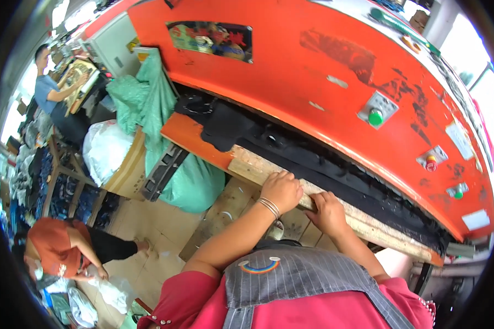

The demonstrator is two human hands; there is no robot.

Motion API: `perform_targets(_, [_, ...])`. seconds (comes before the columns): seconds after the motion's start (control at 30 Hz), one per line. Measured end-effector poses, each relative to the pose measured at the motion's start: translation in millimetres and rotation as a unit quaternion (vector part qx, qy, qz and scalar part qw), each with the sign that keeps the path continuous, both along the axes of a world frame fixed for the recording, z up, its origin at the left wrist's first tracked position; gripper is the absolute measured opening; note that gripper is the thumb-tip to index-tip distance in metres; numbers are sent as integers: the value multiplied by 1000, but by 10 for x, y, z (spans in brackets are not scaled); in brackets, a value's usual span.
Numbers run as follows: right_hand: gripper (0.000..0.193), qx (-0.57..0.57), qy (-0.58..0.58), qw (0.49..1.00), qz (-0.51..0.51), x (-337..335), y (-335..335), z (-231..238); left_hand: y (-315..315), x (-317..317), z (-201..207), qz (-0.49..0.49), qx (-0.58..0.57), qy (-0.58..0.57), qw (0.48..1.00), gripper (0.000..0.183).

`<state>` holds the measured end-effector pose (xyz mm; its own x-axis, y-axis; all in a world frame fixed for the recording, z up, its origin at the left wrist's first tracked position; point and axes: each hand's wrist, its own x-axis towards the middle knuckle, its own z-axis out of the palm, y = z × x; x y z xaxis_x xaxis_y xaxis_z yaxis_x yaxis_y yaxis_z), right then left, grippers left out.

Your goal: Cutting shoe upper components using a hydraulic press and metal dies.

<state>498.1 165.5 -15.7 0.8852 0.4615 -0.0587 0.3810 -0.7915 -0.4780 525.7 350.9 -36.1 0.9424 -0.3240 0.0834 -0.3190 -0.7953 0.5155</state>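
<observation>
My left hand [281, 193], with bangles on its wrist, rests with curled fingers over the near edge of a long wooden board [384, 237]. A little to its right, my right hand [328, 213] grips the same board, its thumb and fingers bent round the edge. Behind the board, black sheet material [335, 183] lies along the bed of a large orange machine [291, 77]. A cut black piece [225, 129] droops over the orange ledge at the bed's left end. The fingertips of both hands are partly hidden.
On the machine's front sit a green button [375, 117] and a red knob [431, 163]. Green sacks [189, 183], a cardboard box [127, 170] and a white bag [107, 151] stand at left. One person [60, 244] bends at lower left; another [57, 96] stands farther back.
</observation>
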Motion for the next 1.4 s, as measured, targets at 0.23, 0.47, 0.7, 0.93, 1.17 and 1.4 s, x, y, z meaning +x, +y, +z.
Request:
perform_targets(0.23, [38, 21, 62, 996, 55, -291, 25, 51, 214, -389, 50, -32, 21, 66, 997, 29])
perform_targets(0.47, [50, 104, 54, 992, 50, 413, 559, 380, 715, -73, 275, -29, -21, 96, 995, 22])
perform_targets(0.7, [77, -159, -8, 984, 79, 1012, 1261, -64, 1068, -156, -229, 34, 82, 25, 996, 57])
perform_targets(0.93, [67, -50, 6, 998, 45, 788, 1204, 17, 1183, -495, -135, 20, 42, 53, 998, 60])
perform_targets(1.17, [59, 319, 260, 908, -81, 327, 1030, 673, 1030, -597, 103, -11, -171, 12, 985, 118])
perform_targets(1.4, [45, 685, 464, 559, -52, -378, 1456, 229, 1212, -830, -123, -68, -623, 95, 773, 100])
